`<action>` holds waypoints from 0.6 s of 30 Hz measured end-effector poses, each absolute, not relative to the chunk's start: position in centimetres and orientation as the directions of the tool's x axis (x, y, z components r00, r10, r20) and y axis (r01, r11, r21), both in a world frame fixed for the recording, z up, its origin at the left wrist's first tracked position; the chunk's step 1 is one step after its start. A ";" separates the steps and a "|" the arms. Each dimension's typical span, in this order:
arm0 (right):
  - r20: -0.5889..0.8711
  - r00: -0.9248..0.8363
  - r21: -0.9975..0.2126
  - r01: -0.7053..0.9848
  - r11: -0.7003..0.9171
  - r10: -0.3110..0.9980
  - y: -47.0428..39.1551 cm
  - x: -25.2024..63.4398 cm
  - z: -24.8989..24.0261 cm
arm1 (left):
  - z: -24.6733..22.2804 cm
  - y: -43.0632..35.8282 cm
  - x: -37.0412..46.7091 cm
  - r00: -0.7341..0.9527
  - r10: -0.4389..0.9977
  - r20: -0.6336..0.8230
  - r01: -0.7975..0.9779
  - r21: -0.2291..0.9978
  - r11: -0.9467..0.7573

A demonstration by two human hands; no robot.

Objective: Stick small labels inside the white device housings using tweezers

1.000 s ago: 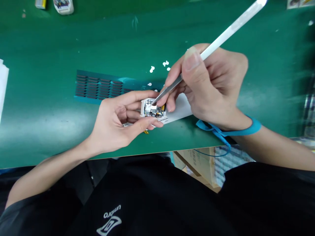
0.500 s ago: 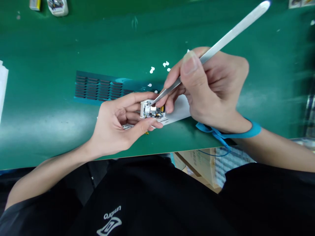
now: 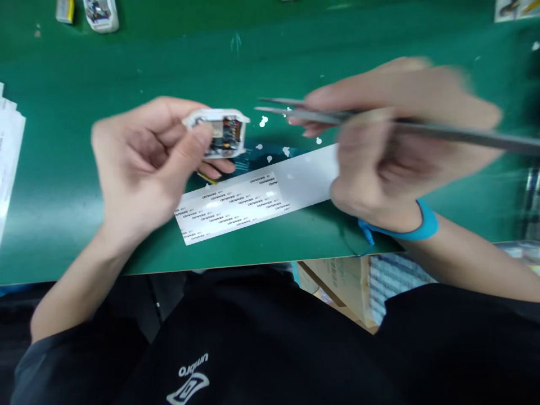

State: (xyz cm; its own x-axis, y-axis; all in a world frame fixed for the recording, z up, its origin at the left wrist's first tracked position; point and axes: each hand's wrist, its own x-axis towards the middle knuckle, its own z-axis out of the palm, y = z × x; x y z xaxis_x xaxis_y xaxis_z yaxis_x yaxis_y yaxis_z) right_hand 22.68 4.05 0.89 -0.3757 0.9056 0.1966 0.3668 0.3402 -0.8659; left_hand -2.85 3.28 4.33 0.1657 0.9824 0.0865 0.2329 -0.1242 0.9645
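Between thumb and fingers, my left hand (image 3: 141, 157) grips a small white device housing (image 3: 230, 138) with its circuit board facing up. My thumb covers the left part of the board. To the right, my right hand (image 3: 400, 135), smeared by motion, is closed round metal tweezers (image 3: 442, 135). The tweezers' two tips are slightly apart, point left and stand clear of the housing; nothing shows between them. Below both hands lies a white label sheet (image 3: 236, 208) with rows of small black print. Tiny white round pieces with tabs (image 3: 264, 121) are scattered near the tweezer tips.
Green mat (image 3: 169, 62) covers the worktop. A second open white housing (image 3: 101, 14) and a yellow-edged part (image 3: 64, 10) sit at the far left. White papers (image 3: 10, 146) lie at the left edge. A cardboard box (image 3: 337, 284) stands below the front edge.
My left hand has drawn the housing up and left, off the label sheet. My right hand has moved right and swung the tweezers away from the board to near level.
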 end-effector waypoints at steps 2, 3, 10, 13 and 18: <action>0.357 -0.363 -0.772 0.404 0.491 0.861 4.1 21.7 1.1 | 5.2 4.0 -3.7 0.156 0.984 0.082 0.340 0.931 -0.131; 0.399 -0.381 -0.730 0.419 0.540 0.834 4.1 21.3 1.1 | 5.5 4.3 -4.2 0.165 0.982 0.094 0.391 0.908 -0.152; 0.437 -0.417 -0.683 0.422 0.596 0.797 4.1 20.8 0.0 | 4.4 6.9 -6.4 0.622 0.758 0.196 0.539 0.595 -0.596; 0.501 -0.467 -0.602 0.417 0.681 0.729 4.3 21.0 -0.5 | 3.8 7.7 -6.9 0.725 0.650 0.230 0.426 0.591 -0.685; 0.475 -0.498 -0.595 0.426 0.682 0.725 4.3 21.2 -0.9 | 4.1 7.9 -7.4 0.786 0.603 0.139 0.427 0.584 -0.690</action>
